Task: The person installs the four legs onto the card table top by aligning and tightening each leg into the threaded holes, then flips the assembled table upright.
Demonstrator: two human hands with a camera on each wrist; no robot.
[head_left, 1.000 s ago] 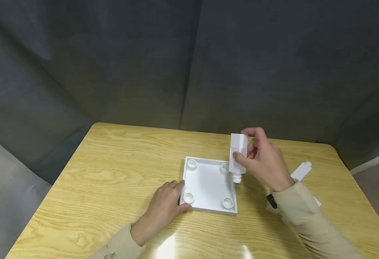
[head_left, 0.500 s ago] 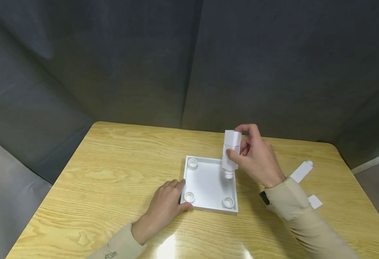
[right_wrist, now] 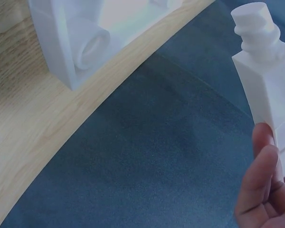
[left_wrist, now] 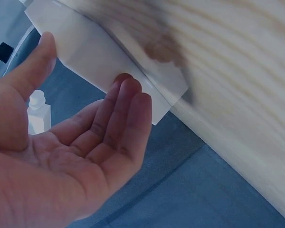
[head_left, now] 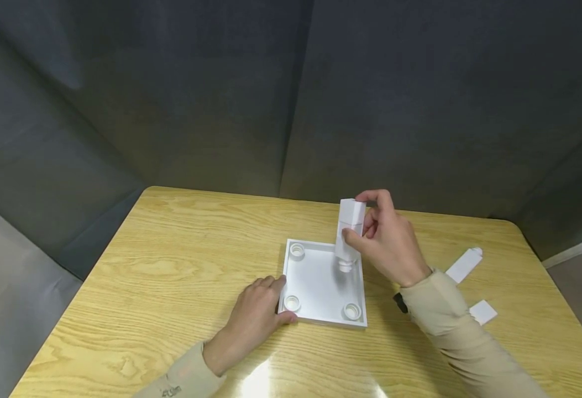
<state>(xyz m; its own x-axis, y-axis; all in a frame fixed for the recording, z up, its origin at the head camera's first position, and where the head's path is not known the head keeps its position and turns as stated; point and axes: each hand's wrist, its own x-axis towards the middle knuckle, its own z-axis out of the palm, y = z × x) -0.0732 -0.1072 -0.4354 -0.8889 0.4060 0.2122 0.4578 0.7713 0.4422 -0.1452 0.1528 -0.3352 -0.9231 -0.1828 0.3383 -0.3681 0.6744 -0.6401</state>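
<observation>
A white square tabletop with a raised rim (head_left: 323,287) lies underside up on the table, with round threaded sockets (head_left: 292,303) in its corners. My left hand (head_left: 251,315) rests against its near left corner, thumb at the front edge and fingers along the left side; in the left wrist view these fingers look nearly straight. Over the far right corner, my right hand (head_left: 390,237) pinches a white table leg (head_left: 349,221), held almost upright and slightly tilted. The leg's threaded end (right_wrist: 256,31) points down, apart from the tabletop. That corner's socket is hidden behind the leg.
Another white leg (head_left: 463,265) lies on the wooden table (head_left: 186,249) at the right. Near it, a further white piece (head_left: 482,312) is partly hidden by the right sleeve. A dark curtain (head_left: 221,99) hangs behind the table's far edge.
My right hand has moved left with the leg, from beside the tabletop's right edge to over its far right corner. My left hand and the tabletop have hardly moved.
</observation>
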